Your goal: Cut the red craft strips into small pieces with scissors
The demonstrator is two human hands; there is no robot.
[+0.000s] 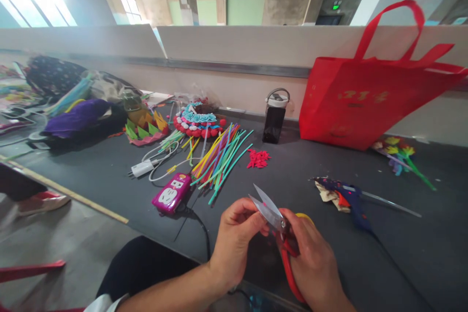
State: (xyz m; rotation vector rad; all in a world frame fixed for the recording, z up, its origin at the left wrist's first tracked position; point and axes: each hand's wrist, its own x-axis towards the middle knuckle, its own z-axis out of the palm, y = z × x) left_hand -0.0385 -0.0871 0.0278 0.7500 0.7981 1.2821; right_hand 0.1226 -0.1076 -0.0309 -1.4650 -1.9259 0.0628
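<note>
My right hand point(310, 258) is closed round the red handles of a pair of scissors point(269, 210), whose blades stand apart and point up and to the left. My left hand point(236, 236) is pinched at the blades' left side, holding something too small to make out. Both hands hover over the near edge of the dark table point(109, 175). A bundle of coloured pipe-cleaner sticks point(219, 158) lies fanned out just beyond my left hand. Small red cut pieces point(258, 158) sit to the right of the sticks.
A red tote bag point(365, 97) stands at the back right beside a dark bottle point(274, 117). A glue gun point(351, 200) lies right of my hands on scraps. A pink power strip point(171, 194), white charger point(142, 168), craft flowers point(398, 153) and a decorated headpiece point(199, 122) are spread about.
</note>
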